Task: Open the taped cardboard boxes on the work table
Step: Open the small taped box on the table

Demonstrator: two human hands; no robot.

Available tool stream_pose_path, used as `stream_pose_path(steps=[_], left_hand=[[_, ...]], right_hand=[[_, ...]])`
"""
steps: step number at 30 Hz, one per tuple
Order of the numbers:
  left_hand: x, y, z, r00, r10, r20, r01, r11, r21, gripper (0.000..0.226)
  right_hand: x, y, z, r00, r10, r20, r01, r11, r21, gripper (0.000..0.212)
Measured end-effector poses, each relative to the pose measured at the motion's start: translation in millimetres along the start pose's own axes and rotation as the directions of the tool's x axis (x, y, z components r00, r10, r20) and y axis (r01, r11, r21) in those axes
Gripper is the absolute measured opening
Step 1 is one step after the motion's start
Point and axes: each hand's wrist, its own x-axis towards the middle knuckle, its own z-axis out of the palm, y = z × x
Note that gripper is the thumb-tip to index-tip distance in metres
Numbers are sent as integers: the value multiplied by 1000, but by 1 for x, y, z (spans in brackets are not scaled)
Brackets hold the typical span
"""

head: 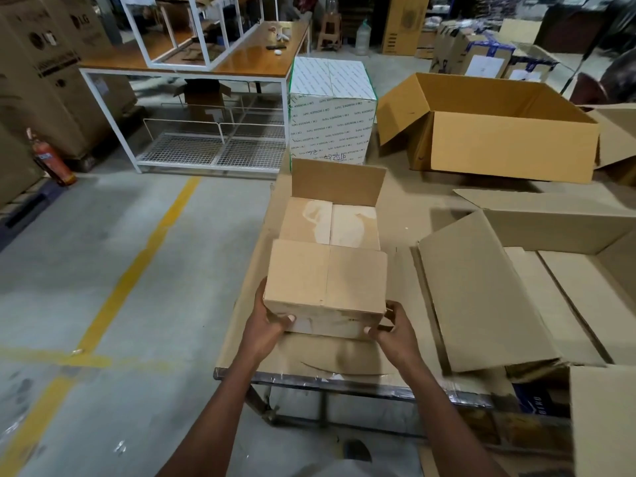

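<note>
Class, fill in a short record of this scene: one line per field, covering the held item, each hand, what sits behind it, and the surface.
Held item: small closed brown cardboard box, seam down its top
Left hand: grips the box's near-left corner
Right hand: grips the box's near-right corner
Behind it: open brown cardboard carton, far flap upright, packed boxes inside
Surface: cardboard-covered work table
Right of it: flattened brown cardboard sheet

Both bare arms are stretched forward and a little inward. The left hand (266, 323) is curled round the near left corner of a small box (327, 287), thumb laid on the front. The right hand (394, 330) is curled at the near right corner, thumb pressed to the front.
</note>
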Motion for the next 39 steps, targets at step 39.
stream_pose_path(steps=[39], left_hand=[[-14,69,52,943,280,179,-325,892,314,12]], right_hand=[[-36,-19,54,826,-560,67,389,481,-786,78]])
